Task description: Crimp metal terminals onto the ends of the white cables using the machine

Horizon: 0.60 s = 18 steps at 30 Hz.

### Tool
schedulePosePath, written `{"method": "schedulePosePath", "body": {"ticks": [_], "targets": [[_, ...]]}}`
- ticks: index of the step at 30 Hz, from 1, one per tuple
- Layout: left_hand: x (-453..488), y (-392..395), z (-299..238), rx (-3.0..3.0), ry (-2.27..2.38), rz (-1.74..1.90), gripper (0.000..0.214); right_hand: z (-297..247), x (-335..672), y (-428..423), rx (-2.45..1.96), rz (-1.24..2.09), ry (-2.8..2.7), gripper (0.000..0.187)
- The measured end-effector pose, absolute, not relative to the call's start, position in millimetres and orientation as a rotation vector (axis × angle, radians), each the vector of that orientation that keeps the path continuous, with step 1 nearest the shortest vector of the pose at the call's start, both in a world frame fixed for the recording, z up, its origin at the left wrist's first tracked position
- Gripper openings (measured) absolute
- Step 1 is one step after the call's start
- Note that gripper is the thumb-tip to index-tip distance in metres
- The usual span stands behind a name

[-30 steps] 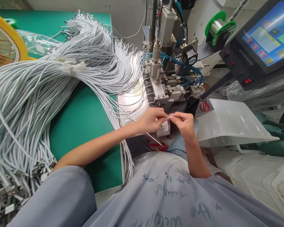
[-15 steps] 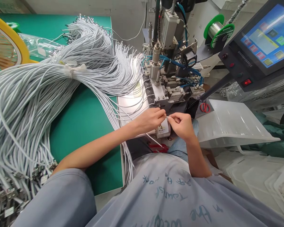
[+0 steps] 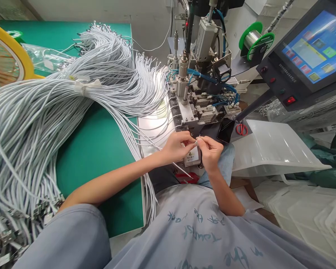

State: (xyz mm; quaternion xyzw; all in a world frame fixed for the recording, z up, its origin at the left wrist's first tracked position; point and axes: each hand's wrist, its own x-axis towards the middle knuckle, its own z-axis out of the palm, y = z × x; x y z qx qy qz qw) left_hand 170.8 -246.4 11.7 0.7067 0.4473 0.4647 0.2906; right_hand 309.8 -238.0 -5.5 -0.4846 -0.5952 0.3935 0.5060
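Observation:
My left hand (image 3: 178, 145) is closed in a pinch on a thin white cable (image 3: 196, 142). Right beside it, my right hand (image 3: 211, 149) pinches the end of the same cable, and the fingertips of both hands nearly touch. A short tip pokes up between the fingers; its details are too small to make out. Both hands are just in front of the machine (image 3: 189, 112) with its metal cylinders and blue air hoses. A large bundle of white cables (image 3: 112, 101) lies to the left, and several strands run to the machine's front edge.
A green table (image 3: 100, 149) lies under the bundle. At the right are a touch screen (image 3: 319, 48), a solder wire spool (image 3: 252, 40), red scissors (image 3: 242, 129), a dark phone (image 3: 225, 130) and a white plastic sheet (image 3: 274, 145). A yellow-rimmed fan (image 3: 25, 52) stands at far left.
Both hands have come slightly lower and closer together, still pinching the cable. The cable end now points up between the fingertips. The view has shifted slightly.

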Motion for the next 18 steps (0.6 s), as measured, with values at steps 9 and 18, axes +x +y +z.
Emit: {"method": "schedulePosePath", "body": {"ticks": [9,18], "targets": [[159.3,-238.5,4.1,2.739,1.407,1.034,0.031,9.6,311.7,-231.8,-1.311,0.522,-1.839,0.028],[160.8,-235.6,-4.2,2.291,1.453,1.034,0.02,2.9,319.2,-210.4,-1.155,0.933,-1.765,0.024]]}}
